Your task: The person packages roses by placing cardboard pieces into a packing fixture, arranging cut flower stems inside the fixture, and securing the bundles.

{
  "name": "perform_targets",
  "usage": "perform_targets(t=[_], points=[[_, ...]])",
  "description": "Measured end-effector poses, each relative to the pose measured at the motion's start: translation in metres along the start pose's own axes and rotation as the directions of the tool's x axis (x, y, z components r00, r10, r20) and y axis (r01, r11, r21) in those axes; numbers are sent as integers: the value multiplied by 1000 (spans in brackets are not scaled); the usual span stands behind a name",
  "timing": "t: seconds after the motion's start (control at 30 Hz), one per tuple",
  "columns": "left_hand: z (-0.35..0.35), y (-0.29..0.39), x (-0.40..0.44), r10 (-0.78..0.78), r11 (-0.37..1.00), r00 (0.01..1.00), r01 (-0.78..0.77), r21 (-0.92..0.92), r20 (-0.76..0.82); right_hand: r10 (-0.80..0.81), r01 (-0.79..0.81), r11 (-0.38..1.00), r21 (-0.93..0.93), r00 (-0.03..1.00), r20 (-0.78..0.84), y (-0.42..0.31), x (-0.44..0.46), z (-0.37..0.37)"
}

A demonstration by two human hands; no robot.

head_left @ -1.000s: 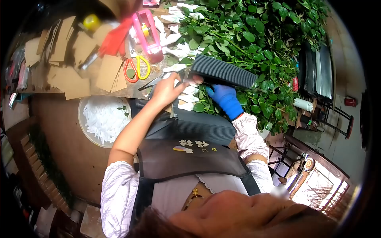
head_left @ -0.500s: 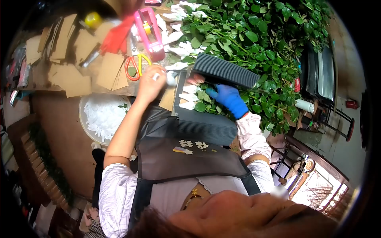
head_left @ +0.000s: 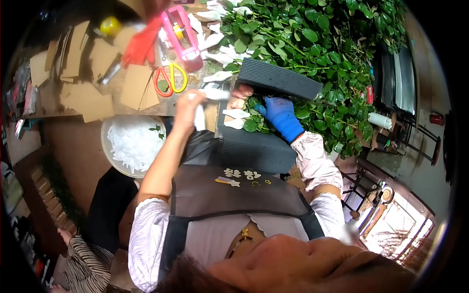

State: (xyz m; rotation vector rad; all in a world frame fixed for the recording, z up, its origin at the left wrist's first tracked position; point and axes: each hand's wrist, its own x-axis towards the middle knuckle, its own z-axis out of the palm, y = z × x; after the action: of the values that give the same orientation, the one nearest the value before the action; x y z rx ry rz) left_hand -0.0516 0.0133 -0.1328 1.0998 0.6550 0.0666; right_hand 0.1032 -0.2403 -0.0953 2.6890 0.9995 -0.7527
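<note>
My left hand [head_left: 186, 110], bare, is closed on white mesh sleeves [head_left: 199, 118]; one blurred sleeve [head_left: 217, 94] points from its fingertips toward pink rose heads [head_left: 241, 95]. My right hand [head_left: 281, 117], in a blue glove, is closed around leafy rose stems just right of those heads; its fingertips are partly hidden. Above it slants a dark ribbed board [head_left: 278, 79], and a dark ribbed block [head_left: 259, 151] lies below. Between them, beside my right hand, are rose heads in white sleeves [head_left: 235, 118].
A bowl of white sleeves [head_left: 129, 146] sits at lower left. The table holds scissors [head_left: 170, 78], a pink tape dispenser [head_left: 181, 39], cardboard pieces [head_left: 139, 87] and a red cloth [head_left: 144, 44]. Leafy rose stems [head_left: 312, 36] pile up at back right. Another person's striped sleeve [head_left: 88, 263] shows at lower left.
My left hand has turned, and its white sleeve now extends right toward the rose heads. The pink heads show more. My right hand has shifted slightly. More of the other person is visible.
</note>
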Motion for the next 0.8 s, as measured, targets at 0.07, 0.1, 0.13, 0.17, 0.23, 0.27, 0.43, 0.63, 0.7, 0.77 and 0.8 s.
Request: perform_targets(t=[0.07,0.1,0.13,0.17,0.23,0.27,0.43,0.63,0.7,0.77,0.8], points=[[-35,12,-1,4,1000,996,-4,-3,85,-13,-12,992,126,981,194,0,-2,-28],[-23,20,-7,157,981,983,-166,98,91,-27,11,995,94,985,170,-1,-2,-29],[-18,16,-13,50,986,985,-74,148,163,-44,35,997,63,988,149,-3,-2,-28],[-15,10,-15,-62,978,972,14,206,229,-61,58,998,33,990,126,-6,-3,-26],[9,2,-14,84,788,956,-236,569,280,-72,73,997,-20,996,49,-10,-5,-17],[22,7,-15,20,671,952,-238,702,304,-71,71,996,-50,997,-4,-11,-5,-8],[29,-1,-7,-61,616,897,-311,724,438,-23,25,999,-32,998,52,-15,-8,-9],[-19,35,-10,167,942,965,-216,257,201,-93,90,995,32,992,84,-3,-17,-26],[-25,41,-26,0,970,967,-62,236,256,-107,99,990,104,991,74,-6,-31,-53],[-20,40,-29,-188,865,956,53,500,224,-192,177,953,246,981,40,-15,-44,-76],[-3,36,-32,-146,851,958,-6,526,248,-269,234,946,223,953,140,-22,-42,-79]])
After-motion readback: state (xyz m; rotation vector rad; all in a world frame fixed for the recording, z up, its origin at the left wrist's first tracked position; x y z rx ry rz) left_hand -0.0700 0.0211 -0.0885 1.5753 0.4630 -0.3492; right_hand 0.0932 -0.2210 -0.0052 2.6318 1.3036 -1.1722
